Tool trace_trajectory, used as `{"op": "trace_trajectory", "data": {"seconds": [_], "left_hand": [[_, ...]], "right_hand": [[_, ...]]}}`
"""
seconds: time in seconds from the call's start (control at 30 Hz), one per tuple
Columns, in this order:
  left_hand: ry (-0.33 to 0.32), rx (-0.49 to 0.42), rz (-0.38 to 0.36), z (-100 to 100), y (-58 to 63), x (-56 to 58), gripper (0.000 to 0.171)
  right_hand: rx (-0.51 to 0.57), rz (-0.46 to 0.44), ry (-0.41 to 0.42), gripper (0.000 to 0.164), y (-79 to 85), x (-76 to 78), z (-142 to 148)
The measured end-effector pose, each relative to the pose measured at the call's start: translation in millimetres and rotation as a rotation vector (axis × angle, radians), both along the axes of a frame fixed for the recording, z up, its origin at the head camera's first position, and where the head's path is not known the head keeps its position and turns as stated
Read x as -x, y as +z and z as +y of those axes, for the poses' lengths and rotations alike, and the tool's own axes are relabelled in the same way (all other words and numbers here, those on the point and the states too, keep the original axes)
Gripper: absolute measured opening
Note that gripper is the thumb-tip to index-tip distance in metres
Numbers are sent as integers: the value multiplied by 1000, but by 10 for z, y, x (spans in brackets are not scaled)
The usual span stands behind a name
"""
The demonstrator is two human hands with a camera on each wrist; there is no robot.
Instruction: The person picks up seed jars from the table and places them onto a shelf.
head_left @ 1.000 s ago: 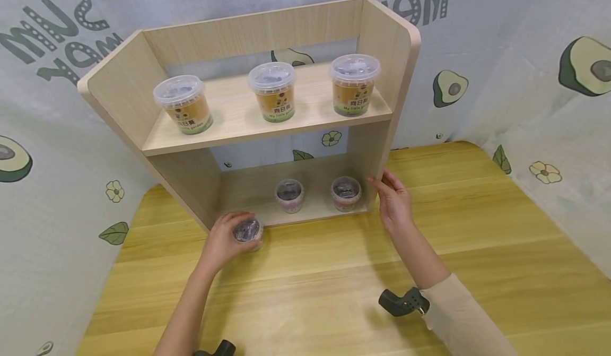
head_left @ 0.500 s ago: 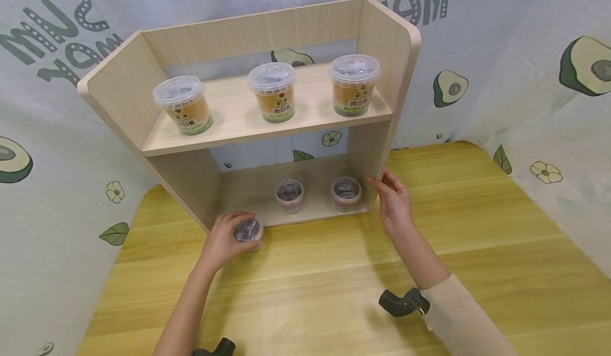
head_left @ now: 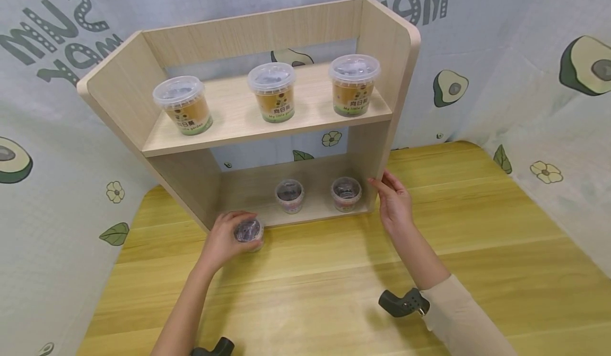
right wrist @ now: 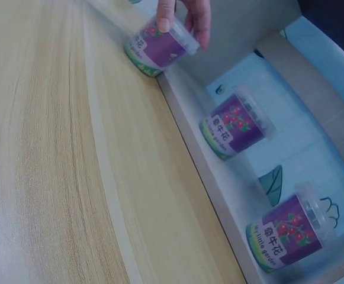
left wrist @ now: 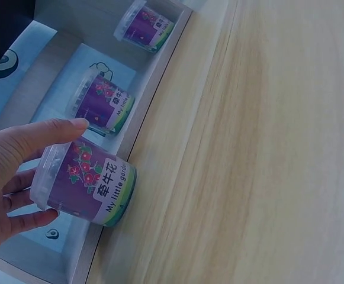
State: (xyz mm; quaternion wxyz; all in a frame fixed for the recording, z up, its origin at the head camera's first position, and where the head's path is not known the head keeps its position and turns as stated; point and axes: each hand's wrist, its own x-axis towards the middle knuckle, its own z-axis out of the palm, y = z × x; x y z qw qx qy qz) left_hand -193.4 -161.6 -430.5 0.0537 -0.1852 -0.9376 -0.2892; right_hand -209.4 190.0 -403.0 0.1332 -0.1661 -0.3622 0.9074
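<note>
In the head view my left hand (head_left: 223,243) grips a lidded plastic cup (head_left: 248,229) at the left front of the wooden shelf (head_left: 267,142). The left wrist view shows this cup's purple label with red flowers (left wrist: 89,177), the thumb and fingers round its lid end. It stands at the lower board's front edge; whether it rests on the board or the table I cannot tell. My right hand (head_left: 395,205) holds the front edge of the shelf's right side panel, thumb across the edge. Two matching purple cups, a middle one (right wrist: 234,124) and a right one (right wrist: 290,231), stand on the lower board.
Three lidded cups with orange labels, left (head_left: 191,114), middle (head_left: 277,103) and right (head_left: 354,95), stand on the upper board. The shelf stands on a wood-grain table (head_left: 310,287). Behind it hangs a pale cloth (head_left: 496,101) printed with avocados.
</note>
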Motion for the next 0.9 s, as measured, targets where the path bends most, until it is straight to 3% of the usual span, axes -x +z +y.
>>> {"op": "trace_trajectory", "data": {"seconds": [0.37,0.67,0.9], "left_hand": [[-3,4,8,4,42,3,58],[4,35,68,-3,248,77,58],[0,44,54,-14,327,96,59]], "right_hand": [[2,-5,-4,35,5,10,-1],[17,-12,-5,34,12,22,9],[20,-9,3,33,8,22,4]]}}
